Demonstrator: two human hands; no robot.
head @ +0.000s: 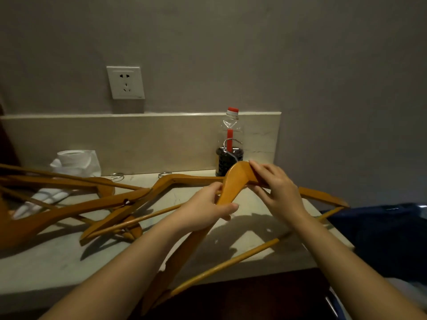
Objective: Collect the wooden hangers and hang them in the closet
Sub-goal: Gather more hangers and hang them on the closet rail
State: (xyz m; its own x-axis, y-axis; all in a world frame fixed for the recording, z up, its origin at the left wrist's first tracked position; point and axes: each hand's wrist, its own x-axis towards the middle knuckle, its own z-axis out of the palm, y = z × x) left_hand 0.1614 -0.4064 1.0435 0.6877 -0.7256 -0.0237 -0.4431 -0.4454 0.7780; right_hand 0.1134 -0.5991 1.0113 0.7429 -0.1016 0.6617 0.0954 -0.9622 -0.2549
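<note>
I hold one wooden hanger (238, 176) up over the pale counter (46, 255), its metal hook pointing away toward the bottle. My left hand (211, 205) grips its left arm just below the peak. My right hand (276, 188) is closed over the right side of the peak. Its lower bar (231, 262) runs down past the counter's front edge. Several more wooden hangers (92, 204) lie piled on the counter to the left, and another (189, 179) lies flat behind my hands. No closet is in view.
A plastic bottle (228, 144) with a red cap and dark liquid stands against the backsplash just behind the held hanger. White cloth or bags (76, 161) sit at the back left. A wall socket (125, 82) is above. A dark blue fabric (381, 239) lies right of the counter.
</note>
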